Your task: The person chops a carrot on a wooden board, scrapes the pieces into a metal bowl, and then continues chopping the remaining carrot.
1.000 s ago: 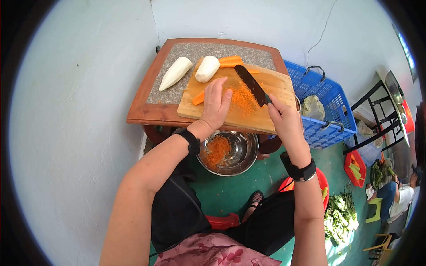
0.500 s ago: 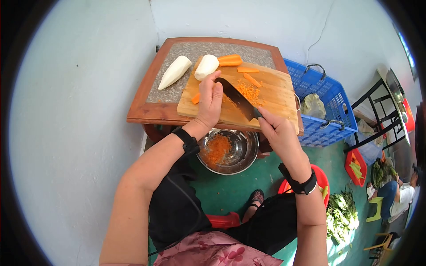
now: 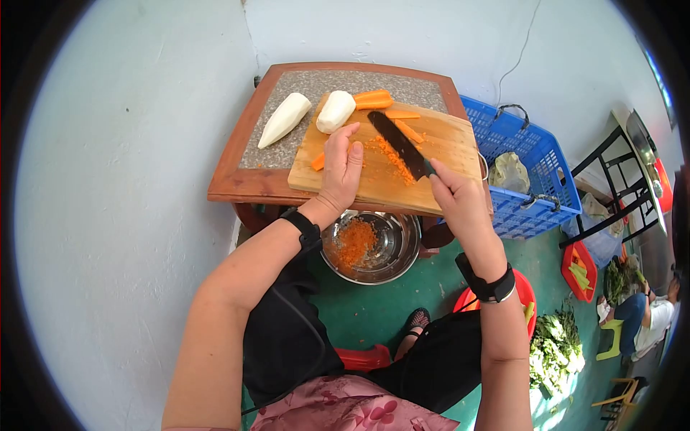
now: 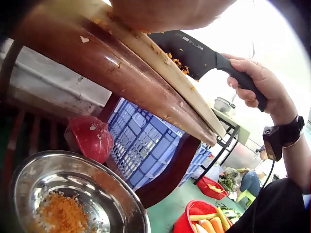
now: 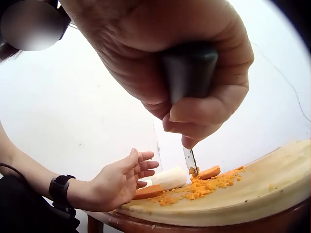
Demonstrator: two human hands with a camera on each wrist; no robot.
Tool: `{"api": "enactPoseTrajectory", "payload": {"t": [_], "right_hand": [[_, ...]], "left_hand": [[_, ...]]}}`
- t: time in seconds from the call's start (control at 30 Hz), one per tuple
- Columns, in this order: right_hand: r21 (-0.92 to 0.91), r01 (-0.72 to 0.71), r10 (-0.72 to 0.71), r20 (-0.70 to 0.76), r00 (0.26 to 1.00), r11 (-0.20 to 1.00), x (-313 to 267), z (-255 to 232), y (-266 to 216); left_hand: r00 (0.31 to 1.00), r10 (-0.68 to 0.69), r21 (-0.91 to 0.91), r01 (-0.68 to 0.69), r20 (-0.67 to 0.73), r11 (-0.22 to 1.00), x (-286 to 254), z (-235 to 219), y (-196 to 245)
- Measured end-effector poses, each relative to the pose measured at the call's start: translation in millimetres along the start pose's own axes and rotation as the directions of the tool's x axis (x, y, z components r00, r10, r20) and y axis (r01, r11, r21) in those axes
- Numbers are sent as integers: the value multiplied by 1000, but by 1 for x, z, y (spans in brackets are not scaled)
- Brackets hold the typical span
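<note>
My right hand (image 3: 460, 197) grips the dark handle of a kitchen knife (image 3: 397, 141), its black blade over chopped carrot (image 4: 178, 62) on the wooden cutting board (image 3: 449, 154). In the right wrist view the blade edge comes down into the orange bits. My left hand (image 3: 341, 171) rests at the board's near left part, holding nothing, fingers loosely extended and palm turned toward the knife. Beside its fingers lies a carrot piece (image 3: 318, 162). Carrot sticks (image 3: 408, 130) and a thicker carrot chunk (image 3: 374, 99) lie farther back. One peeled white radish (image 3: 336, 112) sits on the board's left corner.
Another peeled radish (image 3: 284, 120) lies on the stone-topped table (image 3: 248, 183). Below the near edge stands a steel bowl (image 3: 411, 248) with minced carrot. A blue crate (image 3: 560, 172) is right of the table. Red baskets, leafy greens (image 3: 553, 355) and a seated person are farther right.
The knife went left, close to the left hand, then back right over the chopped carrot. The left hand shifted slightly left. Chopped bits now lie in a narrower strip along the blade.
</note>
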State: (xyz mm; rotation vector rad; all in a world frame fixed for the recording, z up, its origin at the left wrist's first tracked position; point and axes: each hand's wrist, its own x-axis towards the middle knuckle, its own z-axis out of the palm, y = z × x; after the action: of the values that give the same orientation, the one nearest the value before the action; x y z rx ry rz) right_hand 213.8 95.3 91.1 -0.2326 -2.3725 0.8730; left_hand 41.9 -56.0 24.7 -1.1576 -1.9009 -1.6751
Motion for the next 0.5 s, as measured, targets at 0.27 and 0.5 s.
{"api": "enactPoseTrajectory", "payload": {"t": [0.27, 0.5], "right_hand": [[-26, -99, 99, 19, 995, 995, 2, -6, -13], [-72, -262, 267, 78, 961, 962, 7, -10, -19]], "left_hand": [[1000, 14, 9, -14, -7, 1000, 0, 1, -3], [1000, 16, 35, -15, -10, 999, 1, 1, -5]]}}
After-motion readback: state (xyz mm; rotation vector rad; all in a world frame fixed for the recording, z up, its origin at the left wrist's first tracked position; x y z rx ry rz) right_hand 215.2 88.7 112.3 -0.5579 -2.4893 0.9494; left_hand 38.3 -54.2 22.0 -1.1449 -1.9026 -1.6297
